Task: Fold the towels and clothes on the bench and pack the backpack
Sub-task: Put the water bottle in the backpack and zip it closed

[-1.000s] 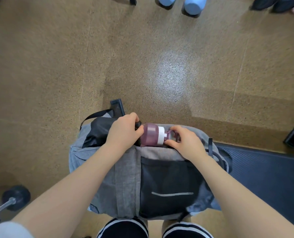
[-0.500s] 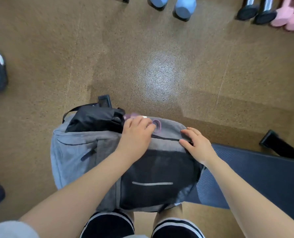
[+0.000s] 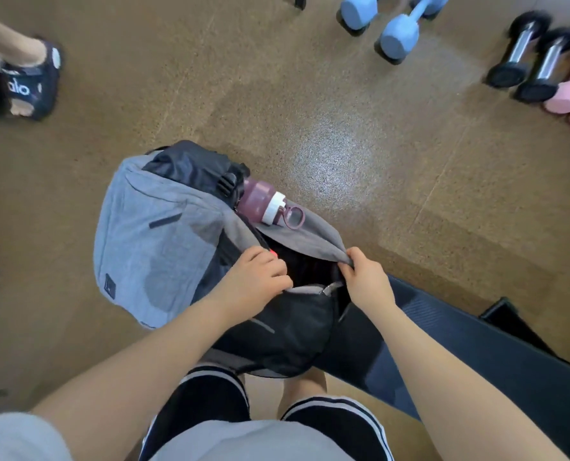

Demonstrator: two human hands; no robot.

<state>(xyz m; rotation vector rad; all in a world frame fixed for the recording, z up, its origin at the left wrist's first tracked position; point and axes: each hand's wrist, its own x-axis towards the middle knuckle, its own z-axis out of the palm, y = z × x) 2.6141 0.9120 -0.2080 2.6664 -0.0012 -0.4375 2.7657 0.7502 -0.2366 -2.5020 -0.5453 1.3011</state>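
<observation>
Head view: backpack (image 3: 157, 247) on bench (image 3: 476, 354) edge, ur left hand (image 3: 253, 281) gripping its opening, right hand (image 3: 367, 277) pinching flap w/ curled fingers; bottle (image 3: 260, 202) in side pocket could slip out if bag tips.

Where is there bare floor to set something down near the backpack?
Bare floor lies beyond the backpack, between it and the blue dumbbells. More lies left, toward the sandalled foot. The backpack's opening is crowded: both hands hold it.
</observation>
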